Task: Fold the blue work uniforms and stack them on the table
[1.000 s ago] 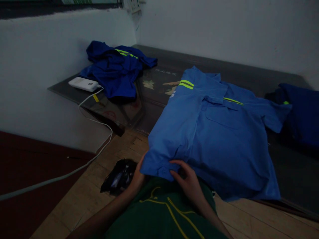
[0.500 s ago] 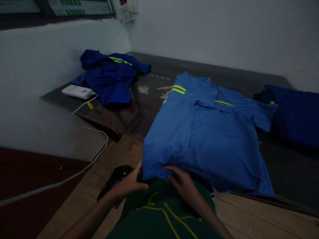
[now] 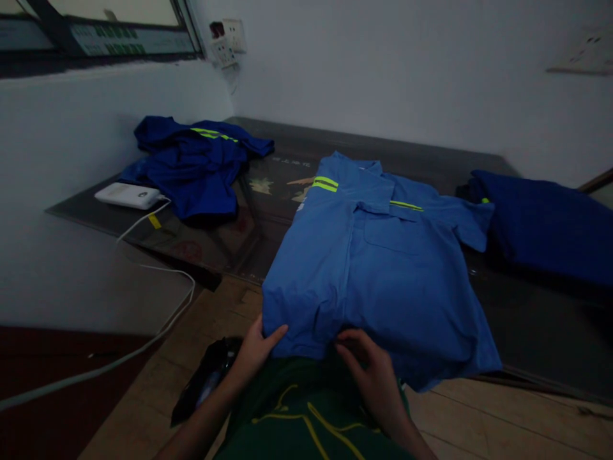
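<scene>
A light blue work shirt (image 3: 311,268) with yellow-green reflective stripes lies front up on the dark table, its collar pointing away from me and its hem hanging over the near edge. My left hand (image 3: 258,351) grips the hem's left corner, thumb on top and the other fingers tucked behind the cloth. Near the bottom of the button placket, my right hand (image 3: 373,367) pinches the hem between thumb and fingers. The cloth bunches slightly between both hands.
On the dark table (image 3: 268,255), a crumpled darker blue garment (image 3: 191,172) lies at the left beside a white device (image 3: 128,195) with a cable (image 3: 163,329). Folded dark blue cloth (image 3: 550,223) sits at the right. A black bag-like item (image 3: 205,377) is below, left of me.
The view has shifted, so the table's things appear further left and lower. My right hand has moved along the hem toward the placket; my left thumb now lies over the cloth.
</scene>
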Available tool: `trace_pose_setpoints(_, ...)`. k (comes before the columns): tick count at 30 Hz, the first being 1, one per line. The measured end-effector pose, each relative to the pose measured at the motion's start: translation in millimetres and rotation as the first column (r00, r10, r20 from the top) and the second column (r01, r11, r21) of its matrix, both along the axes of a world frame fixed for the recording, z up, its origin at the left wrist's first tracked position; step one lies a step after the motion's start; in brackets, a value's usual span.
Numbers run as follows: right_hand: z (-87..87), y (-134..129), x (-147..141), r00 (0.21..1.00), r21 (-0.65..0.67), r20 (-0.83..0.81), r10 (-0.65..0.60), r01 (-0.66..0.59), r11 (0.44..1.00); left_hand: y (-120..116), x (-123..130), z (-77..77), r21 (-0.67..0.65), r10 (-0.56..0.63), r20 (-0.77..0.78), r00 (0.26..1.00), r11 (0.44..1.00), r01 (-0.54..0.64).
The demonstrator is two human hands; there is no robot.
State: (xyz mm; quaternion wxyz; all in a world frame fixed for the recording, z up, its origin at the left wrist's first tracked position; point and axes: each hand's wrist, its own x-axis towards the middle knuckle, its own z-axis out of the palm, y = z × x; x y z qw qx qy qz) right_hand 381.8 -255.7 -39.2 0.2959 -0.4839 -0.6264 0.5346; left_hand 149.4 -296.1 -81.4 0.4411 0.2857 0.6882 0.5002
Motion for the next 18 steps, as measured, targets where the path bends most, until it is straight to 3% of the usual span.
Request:
trace_pose_setpoints(5, -17.0, -3, -11, 0.996, -0.06, -0.056, -0.075, 0.072, 0.996, -7, 0, -11.5, 0.127, -0.019, -0.16, 0.987, 0.991, 0.039)
trace_pose_setpoints(8, -23.9, -3, -17, 0.993, 0.017, 0.013, -0.114, 0.114, 0.993, -12, 3, -16.1, 0.14, -0.055, -0.244, 0.968, 0.986, 0.091)
trace_pose_setpoints(14, -22.5, 4, -32, 0.959, 0.218, 0.284, -0.012, -0.052, 0.975, -11, 12, -18.8, 0.102, -0.02, -0.307, 0.952, 0.993, 0.053)
trace_pose_setpoints(18, -18.1, 9, -43, 0.966, 0.183, 0.231, 0.118, -0.163, 0.97, -6, 11, -14.9, 0.072, -0.041, -0.187, 0.982, 0.996, 0.055)
